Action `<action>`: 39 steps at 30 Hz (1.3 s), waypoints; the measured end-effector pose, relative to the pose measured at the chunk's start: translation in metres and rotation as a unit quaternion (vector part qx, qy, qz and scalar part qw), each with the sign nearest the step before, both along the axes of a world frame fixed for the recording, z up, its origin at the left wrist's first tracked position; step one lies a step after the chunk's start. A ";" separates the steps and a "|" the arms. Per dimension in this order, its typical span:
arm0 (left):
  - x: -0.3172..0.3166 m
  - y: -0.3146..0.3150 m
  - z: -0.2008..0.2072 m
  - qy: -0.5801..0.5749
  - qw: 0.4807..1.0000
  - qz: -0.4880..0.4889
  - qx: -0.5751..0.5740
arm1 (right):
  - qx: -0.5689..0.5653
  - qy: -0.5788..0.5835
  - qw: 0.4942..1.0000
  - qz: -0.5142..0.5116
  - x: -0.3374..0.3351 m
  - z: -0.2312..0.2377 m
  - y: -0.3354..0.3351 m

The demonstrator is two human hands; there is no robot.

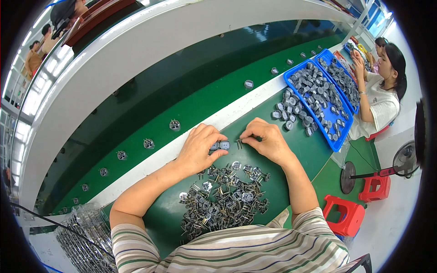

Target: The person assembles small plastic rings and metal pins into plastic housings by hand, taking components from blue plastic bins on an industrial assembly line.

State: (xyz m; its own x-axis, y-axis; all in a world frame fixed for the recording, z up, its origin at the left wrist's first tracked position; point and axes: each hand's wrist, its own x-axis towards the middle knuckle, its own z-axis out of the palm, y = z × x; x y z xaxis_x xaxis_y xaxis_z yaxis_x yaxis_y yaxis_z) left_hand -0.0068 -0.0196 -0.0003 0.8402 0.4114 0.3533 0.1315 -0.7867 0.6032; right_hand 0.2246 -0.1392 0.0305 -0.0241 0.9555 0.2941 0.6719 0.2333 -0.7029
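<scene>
Left hand [198, 148] pinching two small grey parts [220, 145]; right hand [266, 139] pinching a pin piece [239, 143]. Best to line up slowly, above the pile [223, 198].

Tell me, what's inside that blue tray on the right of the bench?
The blue tray is heaped with small round grey parts, some spilling onto the green bench beside it. The heap covers the tray's floor, so whatever lies beneath cannot be seen.

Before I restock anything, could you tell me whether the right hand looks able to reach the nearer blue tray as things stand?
Probably yes: the right hand has only open green bench and loose grey parts between it and the blue tray.
</scene>
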 end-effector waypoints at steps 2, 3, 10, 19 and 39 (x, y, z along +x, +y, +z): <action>0.001 0.000 -0.001 0.000 1.000 -0.004 -0.005 | -0.109 0.069 0.983 -0.127 -0.007 0.002 0.001; 0.001 0.000 -0.001 0.000 1.000 -0.003 -0.007 | -0.109 0.069 0.983 -0.127 -0.006 0.000 0.001; 0.001 -0.002 0.000 -0.007 1.000 -0.001 -0.005 | -0.091 -0.051 0.986 -0.130 0.005 -0.003 -0.002; 0.001 0.000 -0.004 0.011 1.000 0.006 -0.001 | -0.029 -0.052 0.998 0.018 0.001 -0.012 0.003; 0.002 0.004 -0.007 0.032 0.999 0.001 0.000 | 0.120 -0.162 0.980 0.003 -0.040 -0.011 0.013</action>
